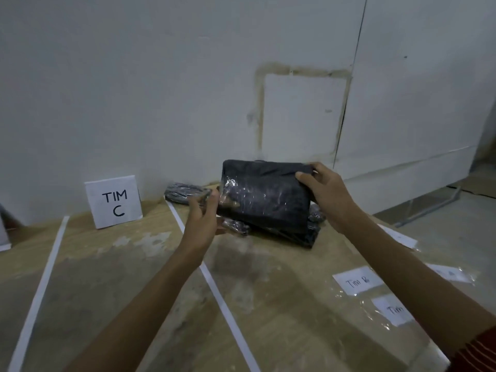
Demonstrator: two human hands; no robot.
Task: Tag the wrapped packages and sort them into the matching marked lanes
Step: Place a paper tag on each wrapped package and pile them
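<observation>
I hold a dark package wrapped in clear film (264, 196) tilted above the wooden surface. My right hand (326, 193) grips its upper right corner, thumb on the front. My left hand (205, 220) supports its lower left edge, fingers curled around it. Beneath and behind it lie other dark wrapped packages: one (185, 193) near the wall, a small one (237, 227) under my left hand, another (312, 224) below the held package. A white sign reading "TIM C" (114, 201) stands against the wall at the left. White tape strips (214, 288) mark lanes.
Paper tags under clear tape lie at the right: one reading "TIM B" (358, 283), another partly legible "TIM" (394, 310), and two more (451, 272) farther right. A second tape strip (40, 291) bounds the "TIM C" lane. The white wall (188, 89) stands close behind.
</observation>
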